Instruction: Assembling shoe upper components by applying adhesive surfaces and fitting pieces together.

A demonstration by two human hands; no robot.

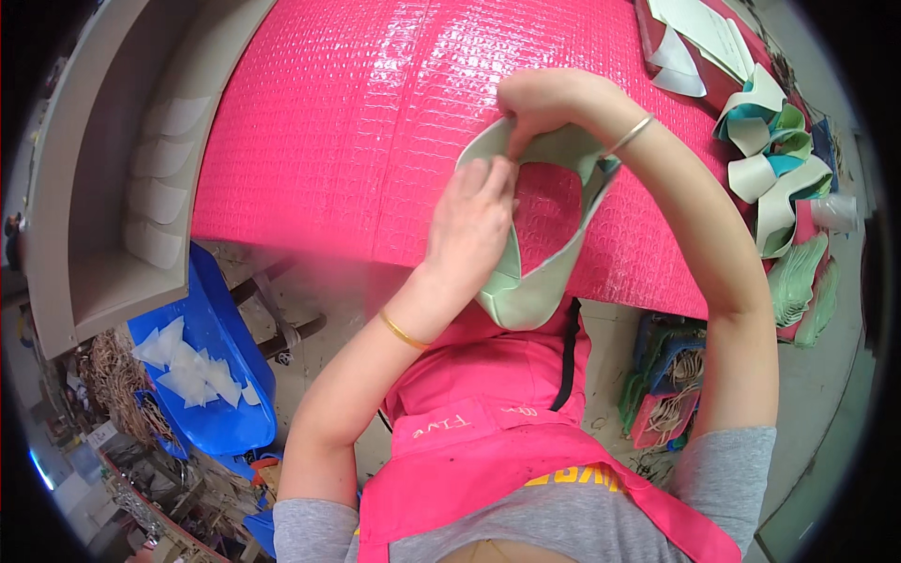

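Observation:
A pale green shoe upper [528, 298] is held over the near edge of a table covered in shiny pink sheeting [310, 141]. Its pointed end faces me and its opening shows the pink surface beneath. My left hand [472, 218] is closed on the upper's left rim, fingers curled over the edge. Reaching round from the right, my right hand [546, 101] grips the far end, with its thumb pressed against the inside near the left fingertips. Whatever lies between the fingers of the two hands is hidden.
To the left stands a grey shelf unit [113, 197] holding several white curved pieces [158, 200]. Below it is a blue bin [239, 418] with translucent scraps. More uppers [793, 202], green stacked pieces [798, 281] and papers [704, 33] lie at the right. Baskets [657, 413] hang low right.

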